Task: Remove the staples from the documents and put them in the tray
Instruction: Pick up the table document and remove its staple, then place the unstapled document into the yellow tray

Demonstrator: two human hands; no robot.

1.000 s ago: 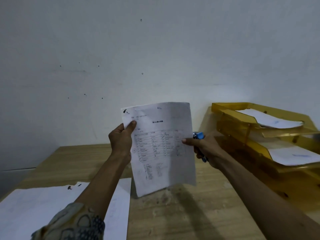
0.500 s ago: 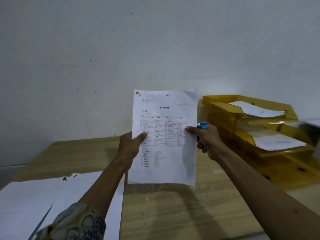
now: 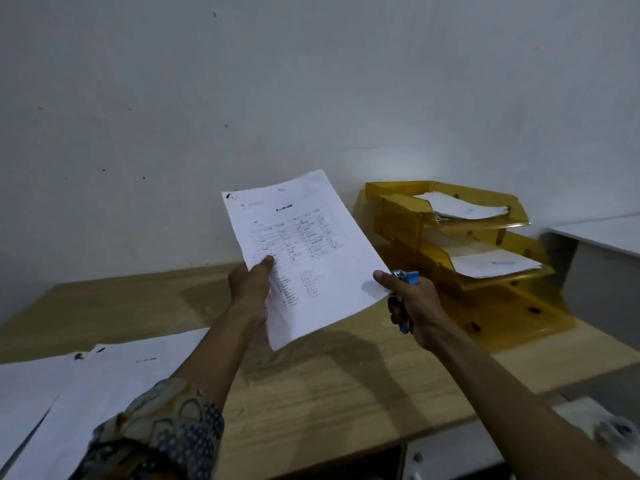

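Left hand point(image 3: 251, 289) pinches the document point(image 3: 311, 251) at its left edge, thumb on the printed face, fingers behind. Right hand point(image 3: 414, 303) is curled round a blue staple remover point(image 3: 411, 276); its thumb tip lies on the document's right edge and seems to steady it. Patterned sleeve point(image 3: 156, 434) on the left forearm.

The document hangs in the air, tilted, over the middle of the tabletop point(image 3: 329, 393), just left of the yellow tray point(image 3: 391, 190). There is a dark mark point(image 3: 227, 195) at its top-left corner: staple or hole, cannot tell.

The tray stands at the tabletop's back-right corner, in stacked tiers. The top and middle tiers each hold filed sheets point(image 3: 460, 207), so part of the job looks done. A pile point(image 3: 104, 379) of papers lies at the front-left edge with dark marks at the corners, probably not yet de-stapled.

Judged mid-task: the held document either needs its staple pulled or is ready for the tray. After that the front-left pile is left.
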